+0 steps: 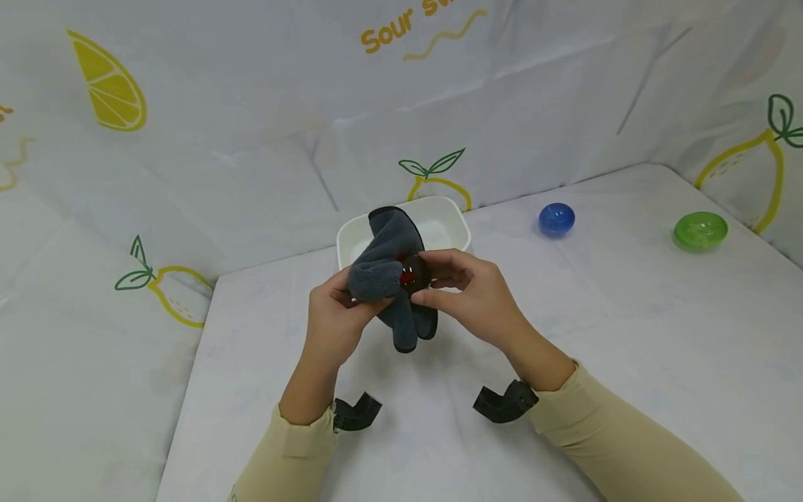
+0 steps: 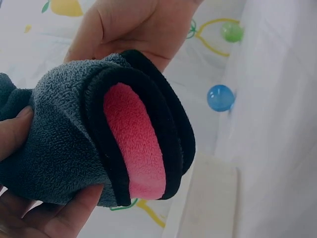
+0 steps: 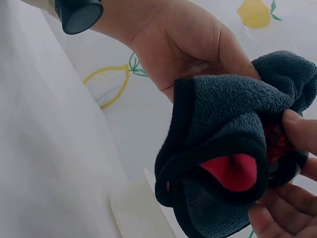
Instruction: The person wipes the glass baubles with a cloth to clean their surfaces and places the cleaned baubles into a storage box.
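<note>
Both hands hold a dark grey fleecy cloth (image 1: 392, 237) with black edging above the table. Its pink inner side shows in the folds in the wrist views. My left hand (image 1: 335, 317) grips the bunched cloth from the left side. Between the fingers and thumb of my right hand (image 1: 479, 293) is a small dark, shiny, rounded object (image 1: 418, 274) with red and white marks. The cloth partly wraps it, so its full shape is hidden. In the right wrist view, right-hand fingers (image 3: 302, 134) curl round this dark object (image 3: 286, 166).
Behind the hands stands a white rectangular basin (image 1: 448, 223), partly covered by the cloth. A blue bowl (image 1: 556, 219) and a green bowl (image 1: 700, 230) rest on the right part of the table (image 1: 602, 314). White lemon-print sheeting (image 1: 251, 139) backs the table.
</note>
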Available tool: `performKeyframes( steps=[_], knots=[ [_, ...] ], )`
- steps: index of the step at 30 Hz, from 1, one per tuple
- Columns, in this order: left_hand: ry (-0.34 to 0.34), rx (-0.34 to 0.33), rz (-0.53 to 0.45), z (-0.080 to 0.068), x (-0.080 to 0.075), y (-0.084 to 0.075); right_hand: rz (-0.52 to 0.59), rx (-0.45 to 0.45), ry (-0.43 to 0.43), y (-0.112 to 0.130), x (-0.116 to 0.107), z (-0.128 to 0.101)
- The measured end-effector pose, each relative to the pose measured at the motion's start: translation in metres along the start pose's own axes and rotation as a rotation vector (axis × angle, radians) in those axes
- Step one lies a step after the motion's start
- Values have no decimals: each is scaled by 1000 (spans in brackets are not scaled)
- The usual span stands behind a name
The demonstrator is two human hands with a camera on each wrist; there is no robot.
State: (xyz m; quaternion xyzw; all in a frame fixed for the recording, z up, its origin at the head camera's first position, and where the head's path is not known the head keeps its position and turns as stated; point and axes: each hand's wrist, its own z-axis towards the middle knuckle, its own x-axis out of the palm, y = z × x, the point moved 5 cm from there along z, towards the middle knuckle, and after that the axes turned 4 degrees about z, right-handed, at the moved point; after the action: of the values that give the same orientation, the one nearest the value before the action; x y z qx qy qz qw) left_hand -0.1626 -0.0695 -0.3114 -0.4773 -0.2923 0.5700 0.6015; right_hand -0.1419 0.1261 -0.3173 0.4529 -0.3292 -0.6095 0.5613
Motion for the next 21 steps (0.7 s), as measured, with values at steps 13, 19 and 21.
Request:
performKeyframes(
  steps=[13,19,21],
  knots=[
    [-7,13,-2,0,0,-3,118,32,44,0,4,1],
    [1,28,-4,-1,0,-3,168,110,16,-4,3,2],
    [5,36,-3,-1,0,-3,137,128,8,-5,3,2]
  ],
)
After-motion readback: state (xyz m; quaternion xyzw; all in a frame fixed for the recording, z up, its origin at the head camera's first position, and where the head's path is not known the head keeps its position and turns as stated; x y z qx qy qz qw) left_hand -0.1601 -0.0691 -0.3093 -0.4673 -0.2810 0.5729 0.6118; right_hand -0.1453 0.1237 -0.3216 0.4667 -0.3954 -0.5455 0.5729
